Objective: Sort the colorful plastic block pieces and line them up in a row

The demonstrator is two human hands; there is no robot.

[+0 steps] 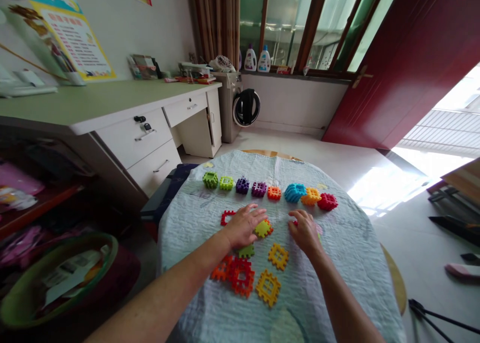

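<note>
Square waffle-grid plastic blocks – one multicoloured row across a quilted cloth, more lying loose below it. Left hand spread, fingertips at a yellow-green block. Right hand curved over a pink block, mostly hidden – pinching or not, cannot tell. Red-orange blocks overlap below the left hand.

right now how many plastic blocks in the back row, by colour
green blocks: 2
purple blocks: 2
orange blocks: 2
blue block: 1
red block: 1
total: 8
</note>
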